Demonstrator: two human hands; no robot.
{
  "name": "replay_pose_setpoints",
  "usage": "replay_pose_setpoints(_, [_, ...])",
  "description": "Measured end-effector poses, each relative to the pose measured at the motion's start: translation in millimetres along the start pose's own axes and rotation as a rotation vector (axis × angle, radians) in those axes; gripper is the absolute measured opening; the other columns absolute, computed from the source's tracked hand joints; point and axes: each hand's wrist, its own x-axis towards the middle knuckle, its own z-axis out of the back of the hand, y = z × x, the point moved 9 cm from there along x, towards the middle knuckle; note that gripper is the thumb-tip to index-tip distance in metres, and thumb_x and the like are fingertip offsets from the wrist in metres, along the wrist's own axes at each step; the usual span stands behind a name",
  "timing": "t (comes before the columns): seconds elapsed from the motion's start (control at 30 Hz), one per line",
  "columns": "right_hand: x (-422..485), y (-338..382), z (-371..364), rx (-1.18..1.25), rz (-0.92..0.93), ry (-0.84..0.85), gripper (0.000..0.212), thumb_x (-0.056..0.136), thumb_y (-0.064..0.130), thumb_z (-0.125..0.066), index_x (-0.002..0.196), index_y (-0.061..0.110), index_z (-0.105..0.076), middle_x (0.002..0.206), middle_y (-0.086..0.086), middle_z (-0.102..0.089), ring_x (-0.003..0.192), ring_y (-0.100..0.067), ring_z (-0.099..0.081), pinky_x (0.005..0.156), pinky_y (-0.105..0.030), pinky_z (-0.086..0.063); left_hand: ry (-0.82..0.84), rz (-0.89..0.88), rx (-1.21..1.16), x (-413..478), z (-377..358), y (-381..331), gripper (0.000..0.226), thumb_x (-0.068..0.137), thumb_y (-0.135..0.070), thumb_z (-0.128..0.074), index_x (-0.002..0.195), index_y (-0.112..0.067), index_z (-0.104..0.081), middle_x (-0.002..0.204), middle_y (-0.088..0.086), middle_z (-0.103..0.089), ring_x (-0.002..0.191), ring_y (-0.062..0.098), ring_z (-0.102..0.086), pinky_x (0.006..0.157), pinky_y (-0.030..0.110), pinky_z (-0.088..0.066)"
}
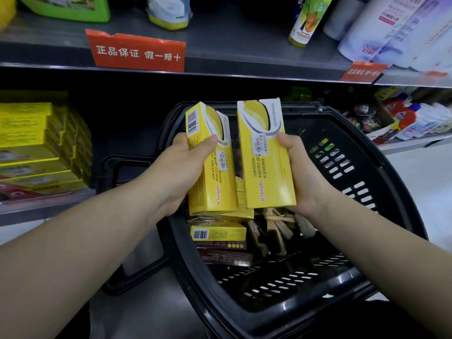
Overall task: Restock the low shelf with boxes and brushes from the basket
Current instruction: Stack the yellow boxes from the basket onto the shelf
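1. As the head camera looks down, the left hand (186, 172) grasps a yellow box (210, 167), thumb on its front and fingers behind. The box is held nearly upright above the black basket (342, 277).
2. The right hand (300, 172) grasps a second yellow box (266, 162) in the same way, thumb on the front face. This box is close beside the first one; I cannot tell if they touch.
3. Both boxes carry Cyrillic print running along their length: "ланолин" and "масло" can be read, with a pink brand word near the lower end. The box in the left hand shows a barcode on its side near the top. Each box has a small white price sticker, but its digits are too small to read.
4. Inside the basket lie more boxes (217, 232): a yellow one with a barcode and dark brown ones under it. Wooden brushes (276, 226) lie in a heap just beside them, on the right.
5. The low shelf (36, 209) at the left carries a stack of yellow boxes (36, 143), lying flat.
6. On the edge of the upper shelf (244, 45) hangs a red sign (137, 52) with the white writing "正品保证 假一赔十". A second red tag (364, 70) further right is too blurred to read.
7. On the upper shelf stand a green container (73, 6), a yellow bottle (303, 20) with an orange picture, and white bottles (381, 28) whose labels are not readable.
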Motion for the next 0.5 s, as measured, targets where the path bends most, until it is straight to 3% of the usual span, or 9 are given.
replay_pose_setpoints(0.1, [0.9, -3.9, -4.4, -0.045, -0.014, -0.059, 0.047, 0.085, 0.061, -0.044, 0.096, 0.027, -0.074, 0.1, -0.004, -0.073, 0.088, -0.022, -0.071, 0.067, -0.034, -0.057, 0.025, 0.006, -0.017, -1.2, -3.2, 0.8, 0.05, 0.088, -0.048, -0.055, 0.128, -0.02, -0.043, 0.111, 0.0, -0.068, 0.1, 0.017, -0.066, 0.084, 0.038, -0.054])
replay_pose_setpoints(0.2, [4.5, -8.4, -9.9, -0.175, 0.012, -0.089, 0.044, 0.089, 0.06, -0.041, 0.096, 0.03, -0.072, 0.099, -0.003, -0.074, 0.088, -0.019, -0.072, 0.067, -0.032, -0.058, 0.06, 0.047, 0.029, -4.0, -6.3, 5.5, 0.098, 0.055, -0.069, -0.072, 0.134, -0.023, -0.037, 0.119, -0.001, -0.065, 0.108, 0.02, -0.063, 0.094, 0.045, -0.049])
replay_pose_setpoints(0.27, [5.0, -11.5, -11.5, -0.26, 0.012, -0.09, 0.043, 0.089, 0.062, -0.04, 0.096, 0.031, -0.069, 0.096, -0.002, -0.074, 0.087, -0.019, -0.072, 0.071, -0.033, -0.058, 0.065, 0.058, 0.045, -5.1, -6.3, 6.7, 0.108, 0.034, -0.064, -0.079, 0.127, -0.022, -0.042, 0.109, -0.001, -0.07, 0.096, 0.019, -0.068, 0.084, 0.043, -0.055])
replay_pose_setpoints(0.33, [5.5, -12.9, -15.3, -0.315, 0.013, -0.049, 0.046, 0.088, 0.065, -0.038, 0.089, 0.033, -0.072, 0.094, 0.0, -0.075, 0.088, -0.017, -0.072, 0.076, -0.034, -0.058, 0.056, 0.061, 0.034, -5.2, -5.3, 5.3, 0.107, 0.026, -0.059, -0.081, 0.121, -0.024, -0.046, 0.102, -0.001, -0.072, 0.088, 0.018, -0.071, 0.075, 0.04, -0.058])
replay_pose_setpoints(0.4, [8.3, -11.2, -15.9, -0.396, 0.044, -0.055, 0.049, 0.082, 0.074, -0.037, 0.085, 0.042, -0.074, 0.099, 0.005, -0.074, 0.098, -0.017, -0.069, 0.092, -0.04, -0.052, 0.028, 0.041, 0.033, -4.2, -0.9, 0.6, 0.105, 0.023, -0.057, -0.081, 0.118, -0.025, -0.049, 0.099, -0.002, -0.073, 0.083, 0.017, -0.072, 0.067, 0.037, -0.058])
replay_pose_setpoints(0.5, [18.6, -16.2, -12.4, -0.344, 0.057, -0.021, 0.06, 0.084, 0.074, -0.028, 0.108, 0.035, -0.068, 0.118, -0.009, -0.066, 0.115, -0.026, -0.059, 0.103, -0.047, -0.042, -0.021, -0.004, 0.039, -3.1, 9.9, -13.7, 0.106, 0.02, -0.055, -0.08, 0.117, -0.026, -0.05, 0.093, -0.002, -0.074, 0.077, 0.017, -0.072, 0.059, 0.035, -0.057])
